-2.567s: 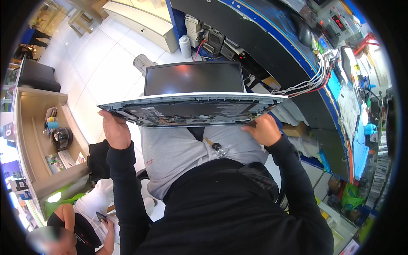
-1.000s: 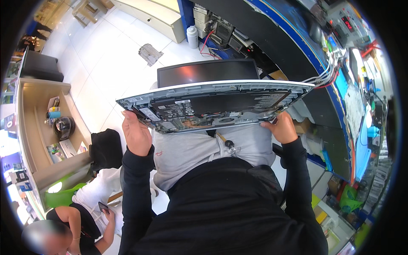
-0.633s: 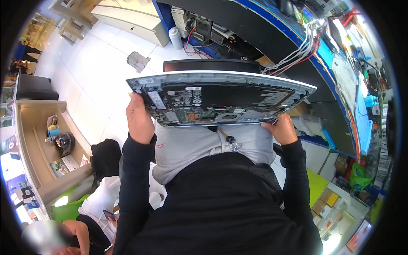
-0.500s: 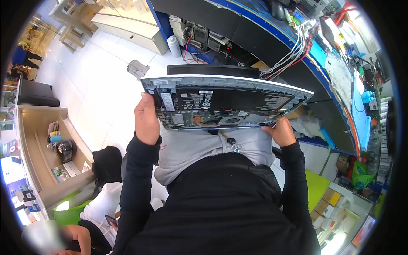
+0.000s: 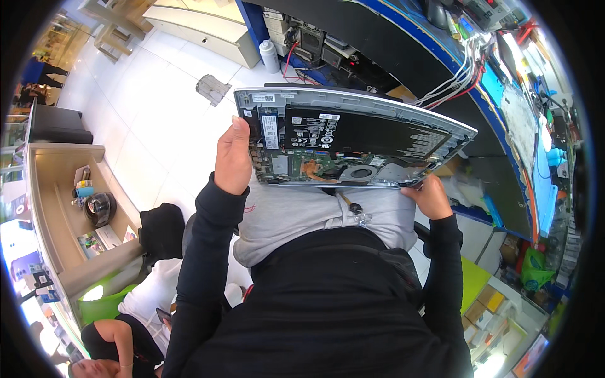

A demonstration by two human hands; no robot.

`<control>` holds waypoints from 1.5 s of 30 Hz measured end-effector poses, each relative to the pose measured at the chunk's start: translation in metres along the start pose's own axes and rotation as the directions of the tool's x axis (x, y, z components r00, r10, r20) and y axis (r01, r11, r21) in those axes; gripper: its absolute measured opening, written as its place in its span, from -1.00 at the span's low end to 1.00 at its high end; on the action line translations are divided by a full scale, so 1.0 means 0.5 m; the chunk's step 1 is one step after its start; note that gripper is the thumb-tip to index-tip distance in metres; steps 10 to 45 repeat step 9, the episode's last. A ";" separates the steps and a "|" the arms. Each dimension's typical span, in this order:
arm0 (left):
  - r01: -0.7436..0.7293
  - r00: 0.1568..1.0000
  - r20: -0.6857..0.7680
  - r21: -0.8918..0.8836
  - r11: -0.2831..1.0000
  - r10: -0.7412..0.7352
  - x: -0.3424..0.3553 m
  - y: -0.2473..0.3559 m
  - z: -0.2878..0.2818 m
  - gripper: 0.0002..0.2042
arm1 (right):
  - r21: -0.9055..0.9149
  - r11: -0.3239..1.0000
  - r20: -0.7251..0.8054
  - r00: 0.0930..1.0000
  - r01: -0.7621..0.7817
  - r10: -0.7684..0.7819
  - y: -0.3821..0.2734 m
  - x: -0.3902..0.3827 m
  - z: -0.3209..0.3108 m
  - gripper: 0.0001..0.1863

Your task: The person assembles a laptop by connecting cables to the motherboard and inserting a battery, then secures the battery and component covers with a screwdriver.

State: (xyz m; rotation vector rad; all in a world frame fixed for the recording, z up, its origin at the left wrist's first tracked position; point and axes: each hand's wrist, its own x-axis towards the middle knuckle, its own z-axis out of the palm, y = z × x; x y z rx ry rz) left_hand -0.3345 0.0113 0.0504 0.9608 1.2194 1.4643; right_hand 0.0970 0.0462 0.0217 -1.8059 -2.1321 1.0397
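Note:
An opened laptop [image 5: 353, 142] is held tilted above my lap, its bottom cover off and its insides facing me. A black battery [image 5: 372, 133] spans its upper part; a green circuit board, a copper heat pipe [image 5: 310, 169] and a round fan [image 5: 359, 173] lie along the lower edge. My left hand [image 5: 233, 157] grips the laptop's left edge, thumb up on its frame. At the lower right corner my right hand [image 5: 430, 196] pinches the edge between thumb and fingers. The fingers behind the laptop are hidden.
A cluttered blue-edged workbench [image 5: 504, 120] curves along the right, with cables hanging over its side. Behind the laptop stands a white bottle [image 5: 269, 57] near computer cases. At left is a shelf unit [image 5: 53, 189] holding a helmet [image 5: 99, 209]. A seated person [image 5: 120, 340] holds a phone at lower left.
The laptop has tilted so that more of its insides face me. In the picture it and both hands sit slightly farther right. Both hands keep their grip.

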 end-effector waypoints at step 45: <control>0.082 0.996 0.045 -0.281 0.956 -0.073 0.130 -0.118 0.006 -0.32 | -0.095 0.994 -0.010 0.999 0.046 -0.047 0.089 0.013 0.015 -0.30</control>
